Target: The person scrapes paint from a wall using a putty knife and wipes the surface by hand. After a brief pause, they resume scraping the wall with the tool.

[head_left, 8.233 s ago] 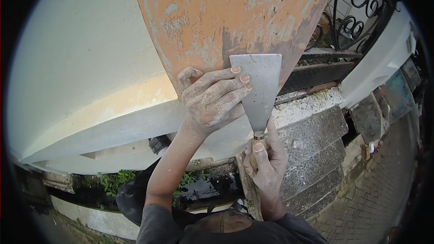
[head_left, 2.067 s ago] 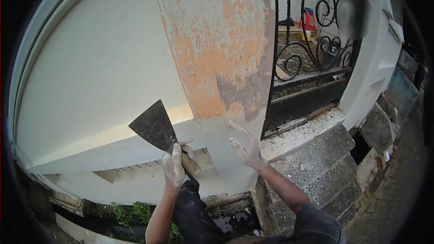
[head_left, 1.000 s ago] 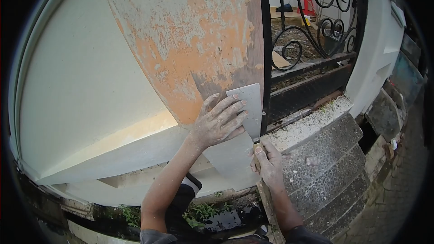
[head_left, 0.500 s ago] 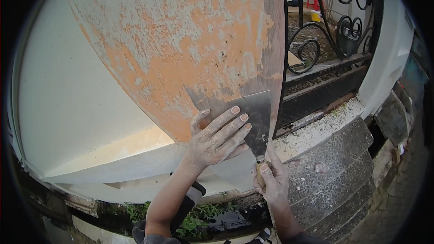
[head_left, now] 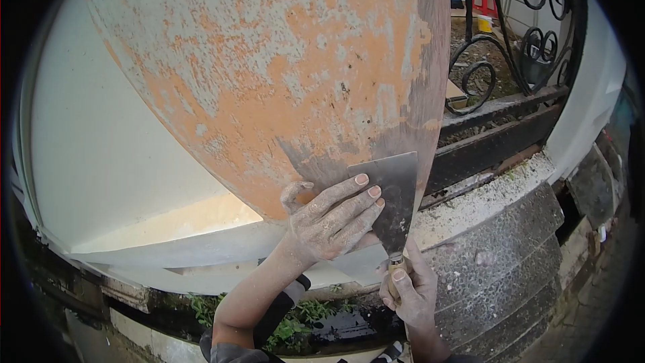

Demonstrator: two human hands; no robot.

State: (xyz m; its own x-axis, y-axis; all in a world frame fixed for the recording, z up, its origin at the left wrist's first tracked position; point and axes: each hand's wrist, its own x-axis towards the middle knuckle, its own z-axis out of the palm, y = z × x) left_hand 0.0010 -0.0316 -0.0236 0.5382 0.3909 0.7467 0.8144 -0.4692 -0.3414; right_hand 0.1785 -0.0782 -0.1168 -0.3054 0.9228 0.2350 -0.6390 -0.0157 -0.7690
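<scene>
My right hand (head_left: 415, 289) grips the wooden handle of a broad paint scraper (head_left: 393, 185), its thumb along the handle. The scraper's wide metal blade points upward against the lower part of a wall panel (head_left: 269, 60) with patchy orange and pale grey paint. My left hand (head_left: 334, 218), coated in dust, lies over the left part of the blade with its fingers stretched out and thumb apart. Part of the blade is hidden under those fingers. Dark bare patches show on the panel just above the blade and along its right edge.
A black wrought-iron gate (head_left: 507, 128) stands to the right of the panel. Below it is a rough stone ramp (head_left: 494, 262) with pale debris. A white wall (head_left: 134, 134) lies on the left. Green plants (head_left: 289, 333) grow in a wet ditch underneath.
The scraper and both hands have slid slightly down along the panel. The whole view has also shifted, so the panel and gate appear farther right and lower. Both hands keep their positions on the scraper.
</scene>
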